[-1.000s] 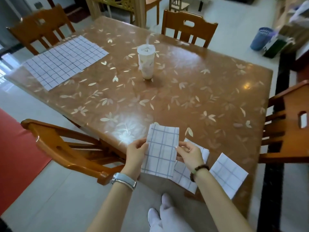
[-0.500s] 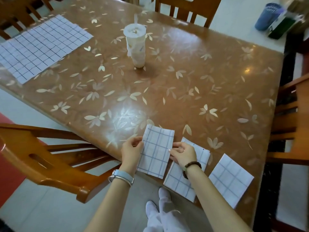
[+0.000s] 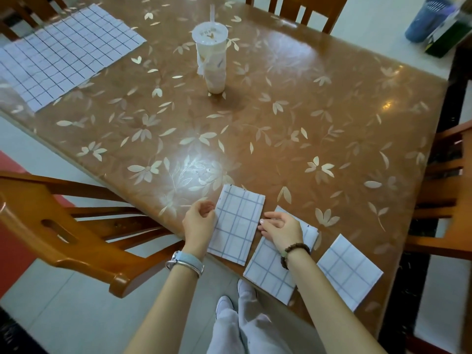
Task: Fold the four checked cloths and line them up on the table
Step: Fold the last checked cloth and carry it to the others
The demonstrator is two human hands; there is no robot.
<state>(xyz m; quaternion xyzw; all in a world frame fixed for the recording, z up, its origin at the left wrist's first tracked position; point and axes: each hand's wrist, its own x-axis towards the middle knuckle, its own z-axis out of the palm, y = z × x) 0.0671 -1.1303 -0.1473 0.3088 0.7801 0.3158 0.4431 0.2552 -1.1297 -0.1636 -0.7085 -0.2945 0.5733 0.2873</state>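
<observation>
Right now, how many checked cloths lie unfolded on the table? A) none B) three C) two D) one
D: only the large cloth at the far left corner lies spread flat; the left folded cloth, middle folded cloth and right folded cloth sit along the near edge.

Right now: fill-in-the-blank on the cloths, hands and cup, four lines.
Folded cloths along the near edge of the table: ____.
The unfolded cloth lies at the far ____ corner.
The left hand and right hand touch the leftmost folded cloth; the right wrist crosses the ____ one.
A ____ sticks out of the cup.
Missing: three; left; middle; straw.
</observation>
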